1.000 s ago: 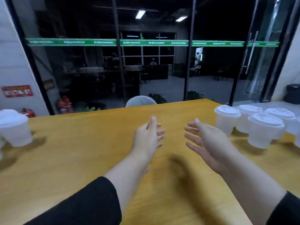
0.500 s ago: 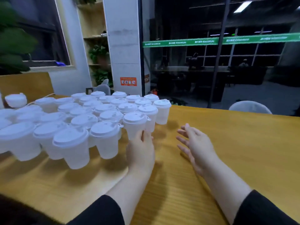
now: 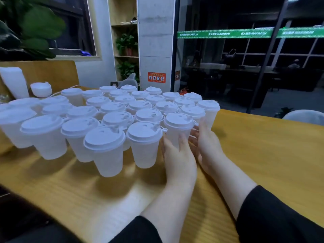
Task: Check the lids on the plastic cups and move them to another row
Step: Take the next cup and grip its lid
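Two bare forearms are visible, each ending in a bare hand: left hand (image 3: pixel 178 160), right hand (image 3: pixel 209 148). No gloves, rings, watches or wristbands show on either. Each arm wears a plain black long sleeve, left sleeve (image 3: pixel 138 230) and right sleeve (image 3: pixel 277 220), pushed up so the forearm is exposed. The fabric appears matte, with no visible print, buttons or cuff detail.

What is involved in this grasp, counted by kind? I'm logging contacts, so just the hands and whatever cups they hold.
Hands: 2 (left hand, right hand)
Lidded plastic cup held between them: 1
Total: 3
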### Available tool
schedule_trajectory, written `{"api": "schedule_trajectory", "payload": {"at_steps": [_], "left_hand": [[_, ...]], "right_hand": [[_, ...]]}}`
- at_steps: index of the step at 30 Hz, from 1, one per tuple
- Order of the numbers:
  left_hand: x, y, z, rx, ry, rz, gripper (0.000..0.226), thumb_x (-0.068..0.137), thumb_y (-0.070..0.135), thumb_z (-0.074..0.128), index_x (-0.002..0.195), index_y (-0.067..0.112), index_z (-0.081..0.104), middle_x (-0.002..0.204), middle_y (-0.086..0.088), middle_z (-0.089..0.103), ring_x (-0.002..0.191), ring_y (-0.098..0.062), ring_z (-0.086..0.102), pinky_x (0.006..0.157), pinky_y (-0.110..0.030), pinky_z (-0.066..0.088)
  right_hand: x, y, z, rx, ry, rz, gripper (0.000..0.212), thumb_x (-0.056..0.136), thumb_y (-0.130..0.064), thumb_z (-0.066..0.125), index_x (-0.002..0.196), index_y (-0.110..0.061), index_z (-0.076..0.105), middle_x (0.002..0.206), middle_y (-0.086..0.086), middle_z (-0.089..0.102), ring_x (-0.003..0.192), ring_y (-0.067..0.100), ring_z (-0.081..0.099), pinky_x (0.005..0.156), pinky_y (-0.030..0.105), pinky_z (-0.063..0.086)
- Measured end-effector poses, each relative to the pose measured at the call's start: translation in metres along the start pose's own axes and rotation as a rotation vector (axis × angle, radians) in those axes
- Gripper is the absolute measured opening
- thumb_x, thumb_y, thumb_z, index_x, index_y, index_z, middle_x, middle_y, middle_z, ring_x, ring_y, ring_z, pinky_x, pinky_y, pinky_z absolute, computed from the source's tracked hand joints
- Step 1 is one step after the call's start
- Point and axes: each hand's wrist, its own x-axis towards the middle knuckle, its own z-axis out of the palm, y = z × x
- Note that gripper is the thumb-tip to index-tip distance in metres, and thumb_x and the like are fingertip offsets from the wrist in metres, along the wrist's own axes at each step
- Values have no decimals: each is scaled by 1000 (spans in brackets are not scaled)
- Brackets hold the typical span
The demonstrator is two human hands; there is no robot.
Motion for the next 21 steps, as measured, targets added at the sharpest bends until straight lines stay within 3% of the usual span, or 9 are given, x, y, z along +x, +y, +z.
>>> {"api": "schedule_trajectory", "payload": {"at_steps": [3, 6, 9, 13, 17, 19, 21], "left_hand": [[5, 2, 0, -28, -87, -30, 66, 106, 58, 34, 164, 28, 22, 168, 9, 29, 154, -11, 27, 124, -29, 21], [3, 0, -2, -63, -143, -14, 74, 95, 76, 27, 159, 40, 34, 158, 16, 46, 146, -9, 41, 123, -36, 30], [-2, 4, -2, -50, -189, -15, 59, 98, 76, 27, 148, 51, 46, 139, 26, 61, 133, -3, 54, 117, -37, 39], [-22, 27, 7, -72, -308, -2, 45, 105, 61, 32, 141, 47, 55, 126, 30, 65, 115, 18, 55, 99, -12, 43], [-47, 36, 35, -97, -410, -76, 47, 104, 64, 35, 132, 40, 65, 120, 21, 72, 114, -1, 65, 104, -33, 51], [-58, 35, 53, -103, -466, -114, 46, 104, 65, 37, 120, 37, 70, 110, 19, 76, 102, 2, 69, 97, -32, 54], [-68, 32, 70, -96, -519, -161, 49, 99, 71, 42, 113, 35, 72, 109, 17, 76, 106, -4, 69, 101, -41, 54]], "right_hand": [[-5, 1, -3, -13, -54, -16, 50, 106, -59, 33, 113, -26, 70, 118, -2, 76, 113, 18, 71, 107, 46, 52], [-15, -1, -10, -28, -70, -44, 44, 107, -55, 35, 114, -29, 70, 120, -7, 75, 117, 14, 69, 110, 45, 50], [-33, -5, -23, -105, -87, -76, 40, 106, -54, 40, 117, -32, 72, 125, -12, 73, 122, 11, 66, 112, 46, 47], [-62, -17, -63, -175, -67, -152, 28, 105, -42, 53, 120, -28, 72, 130, 10, 67, 127, 39, 54, 110, 62, 42], [-92, -30, -116, -226, 57, -223, 35, 96, -25, 69, 131, -30, 63, 118, -19, 71, 111, 11, 70, 106, 49, 52], [-102, -32, -144, -261, 126, -224, 35, 92, -24, 74, 124, -31, 62, 115, -20, 71, 110, 10, 71, 103, 49, 54], [-110, -34, -170, -305, 180, -225, 35, 89, -23, 77, 120, -29, 61, 115, -14, 71, 107, 15, 72, 100, 51, 55]]}}
